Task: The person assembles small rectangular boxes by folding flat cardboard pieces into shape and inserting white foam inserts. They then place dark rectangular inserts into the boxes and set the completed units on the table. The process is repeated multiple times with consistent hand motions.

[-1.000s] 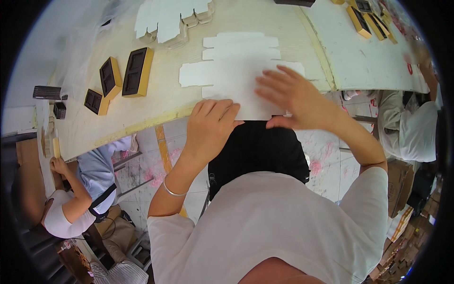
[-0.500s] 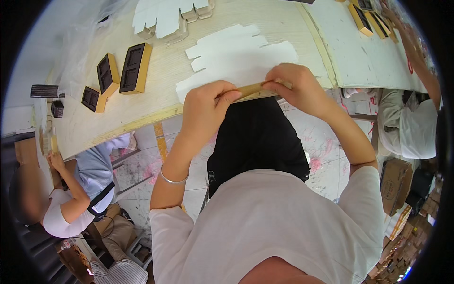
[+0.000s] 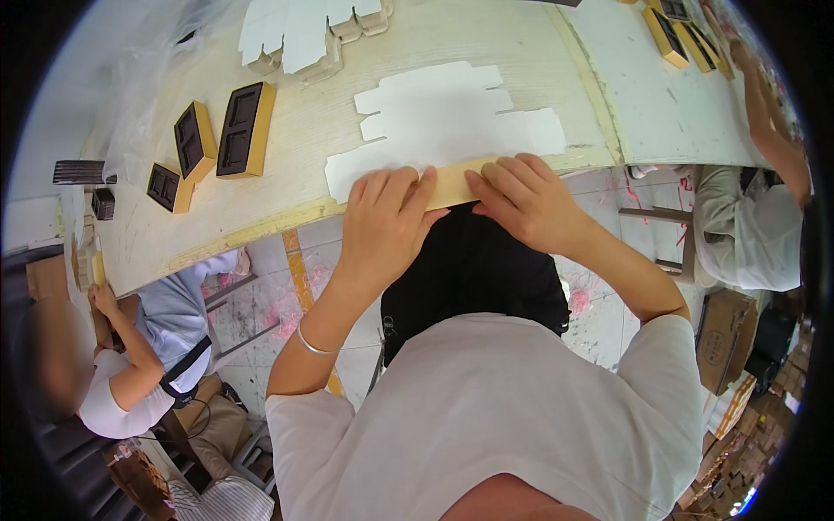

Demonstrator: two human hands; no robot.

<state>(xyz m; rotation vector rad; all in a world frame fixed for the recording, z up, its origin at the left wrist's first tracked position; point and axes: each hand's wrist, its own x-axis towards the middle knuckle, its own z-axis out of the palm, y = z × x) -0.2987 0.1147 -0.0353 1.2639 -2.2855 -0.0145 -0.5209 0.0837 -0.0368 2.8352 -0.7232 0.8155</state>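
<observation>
A flat, die-cut cardboard box blank lies white side up at the table's front edge, notched along both sides. Its near strip is turned up, showing a gold face toward me. My left hand grips the left part of that strip, fingers over the top and thumb on the gold face. On the right part, my right hand holds it the same way, fingers curled over and thumb low. A bare length of gold shows between the hands.
Three gold boxes with dark inserts stand at the left. More white blanks are stacked at the back. A dark tray stack sits at the far left. Other people work at left and right, with gold boxes nearby.
My hands have shifted from pinching the near edge to fingers curled over it. The gold strip now faces me more broadly, and the blank lies flatter, its far end moved slightly.
</observation>
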